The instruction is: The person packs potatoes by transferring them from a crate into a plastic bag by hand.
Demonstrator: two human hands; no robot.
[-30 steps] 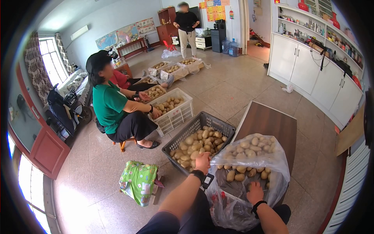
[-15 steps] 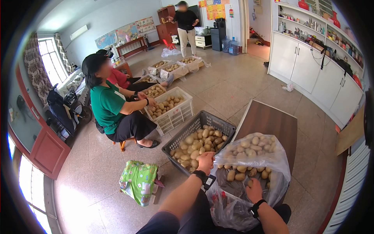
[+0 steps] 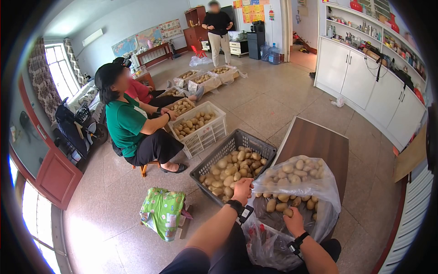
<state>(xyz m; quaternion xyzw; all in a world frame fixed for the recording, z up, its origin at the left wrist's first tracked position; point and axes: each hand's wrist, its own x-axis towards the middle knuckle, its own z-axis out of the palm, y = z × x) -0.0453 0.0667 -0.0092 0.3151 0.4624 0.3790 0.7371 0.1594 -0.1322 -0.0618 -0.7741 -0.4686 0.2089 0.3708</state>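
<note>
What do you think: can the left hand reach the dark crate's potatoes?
Probably yes: the dark crate is uncovered and near the left hand, though that hand holds the plastic bag.

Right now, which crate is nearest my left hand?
The dark crate, right beside your left hand. Its dark colour sets it apart from the white crate, which stands farther off.

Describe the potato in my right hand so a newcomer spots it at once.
On the brown table right of centre lies a see-through plastic bag. At its mouth is your right hand. The potato is the one it holds; the bag's other potatoes lie loose.
</note>
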